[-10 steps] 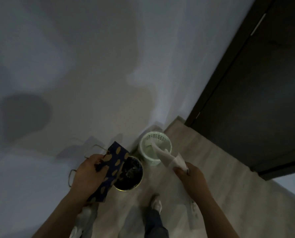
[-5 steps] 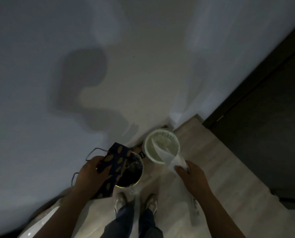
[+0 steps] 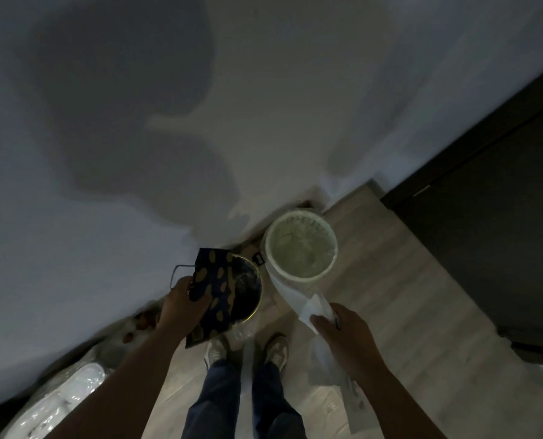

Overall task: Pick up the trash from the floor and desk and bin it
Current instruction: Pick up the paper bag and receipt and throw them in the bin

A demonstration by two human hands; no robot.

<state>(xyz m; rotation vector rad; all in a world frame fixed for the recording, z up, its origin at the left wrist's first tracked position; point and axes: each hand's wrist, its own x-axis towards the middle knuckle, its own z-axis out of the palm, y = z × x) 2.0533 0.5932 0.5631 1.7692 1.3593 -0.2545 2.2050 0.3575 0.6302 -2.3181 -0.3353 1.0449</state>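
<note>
The white round perforated plastic basket's (image 3: 300, 224) mouth lies open, with a white paper sheet (image 3: 295, 296) at its near rim. A navy gold-spotted paper bag (image 3: 213, 280) covers the left half of the dark gold-rimmed round bin (image 3: 260, 293).

Spotted bag (image 3: 214, 289) over dark bin (image 3: 248, 288), white paper (image 3: 295, 296) beside white bin (image 3: 299, 276)

Both forearms (image 3: 131, 375) bare; dk blue jeans (image 3: 226, 403), legs loose; pale sneakers (image 3: 215, 352) (details too dim, blurred).

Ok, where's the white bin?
Head view, right of centre: the white bin stands on the floor by the wall, right of the dark bin, beyond the right hand.
</note>
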